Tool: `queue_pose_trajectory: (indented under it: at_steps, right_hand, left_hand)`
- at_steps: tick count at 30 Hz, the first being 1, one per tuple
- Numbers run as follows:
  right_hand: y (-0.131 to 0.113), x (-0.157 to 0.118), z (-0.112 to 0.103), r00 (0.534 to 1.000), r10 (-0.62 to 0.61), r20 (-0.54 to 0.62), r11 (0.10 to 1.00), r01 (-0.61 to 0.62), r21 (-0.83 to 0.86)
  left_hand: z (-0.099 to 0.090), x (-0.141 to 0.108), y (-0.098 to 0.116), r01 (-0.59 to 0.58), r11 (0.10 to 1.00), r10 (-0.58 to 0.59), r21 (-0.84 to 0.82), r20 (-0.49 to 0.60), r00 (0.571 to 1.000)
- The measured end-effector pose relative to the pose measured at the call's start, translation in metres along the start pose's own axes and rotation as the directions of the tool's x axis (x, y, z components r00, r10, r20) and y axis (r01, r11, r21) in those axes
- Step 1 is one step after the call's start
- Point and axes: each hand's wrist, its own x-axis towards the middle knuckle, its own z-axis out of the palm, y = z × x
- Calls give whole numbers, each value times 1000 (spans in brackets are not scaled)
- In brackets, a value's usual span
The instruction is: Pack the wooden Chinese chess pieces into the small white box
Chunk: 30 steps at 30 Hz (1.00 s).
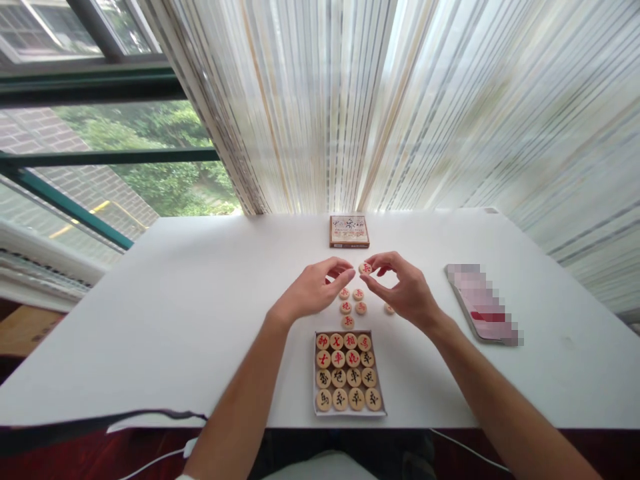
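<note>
white table (190,300) runs wide either side; right hand (407,290) pinches piece (365,268); left hand (313,287), grip unclear

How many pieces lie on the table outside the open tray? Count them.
6 pieces: five just beyond the tray, one partly behind the right hand. More may be hidden.

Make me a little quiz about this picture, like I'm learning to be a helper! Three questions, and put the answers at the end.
1. Which hand holds the round piece?
2. True or false: the picture box lies nearer the curtain than the open tray does.
3. Fill in the number: the open tray holds ____ rows of game pieces.

Key:
1. The right hand.
2. True.
3. Four.
</note>
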Motion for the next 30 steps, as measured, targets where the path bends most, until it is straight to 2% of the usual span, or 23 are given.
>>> queue_pose_trajectory:
  at_steps: [2,4,7,10,17,24,30]
  right_hand:
    - [-1,10,3,999,-50,0,999,50,-17]
    - [-1,18,9,997,-67,-41,998,66,-24]
    - [2,21,18,990,-89,-112,996,85,-33]
    - [5,16,23,985,-116,-126,993,111,-43]
    - [4,1,25,989,-123,-83,992,124,4]
    - [0,-8,30,983,-152,-104,986,158,54]
    - [-4,-13,29,982,-148,-119,986,157,65]
  left_hand:
    - [-10,19,-4,50,993,-33,-105,157,987]
    - [-18,35,-7,95,986,-58,-135,256,965]
    - [-25,55,-7,82,986,-37,-145,288,957]
    - [-25,64,-7,50,986,-3,-161,276,961]
    - [-19,48,-20,13,969,46,-248,232,972]
    - [-36,40,-14,-1,967,107,-254,405,908]
    - [-46,34,-9,-21,984,102,-179,458,883]
